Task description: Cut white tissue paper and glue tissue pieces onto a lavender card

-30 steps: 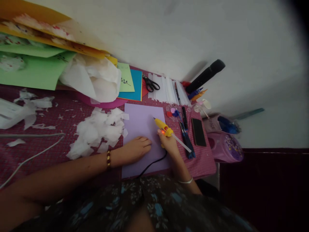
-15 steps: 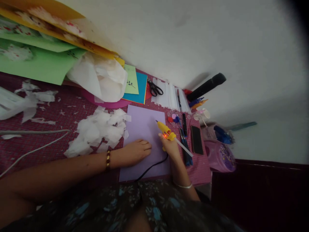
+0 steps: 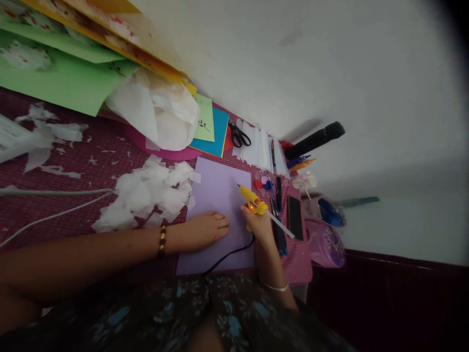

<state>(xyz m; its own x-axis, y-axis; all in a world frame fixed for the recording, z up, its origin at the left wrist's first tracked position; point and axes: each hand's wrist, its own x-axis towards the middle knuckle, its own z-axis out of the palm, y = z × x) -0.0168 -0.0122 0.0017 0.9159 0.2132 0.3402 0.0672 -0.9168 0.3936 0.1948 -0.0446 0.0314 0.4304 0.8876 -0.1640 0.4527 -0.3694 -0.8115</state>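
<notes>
My right hand (image 3: 259,225) is wrapped round a yellow glue gun (image 3: 252,198), whose small light glows orange. A clear glue stick (image 3: 281,225) pokes out of its back end, and the nozzle points up and left over a sheet of lilac paper (image 3: 220,183). From the gun a black cord (image 3: 229,255) runs down across the paper. My left hand (image 3: 207,231) lies flat on the sheet with its fingers stretched out. Left of the sheet is a heap of white tissue paper pieces (image 3: 146,190), a few of them overlapping its edge.
Black-handled scissors (image 3: 240,135) lie beyond the paper, beside blue and green sheets (image 3: 216,131). A dark phone (image 3: 295,218), pens and paint pots (image 3: 262,181) are on the right. White cables (image 3: 54,192) cross the left. A pink container (image 3: 322,244) stands past the table edge.
The camera view has shifted slightly. My hands, the glue gun and the lilac paper keep nearly the same places relative to one another.
</notes>
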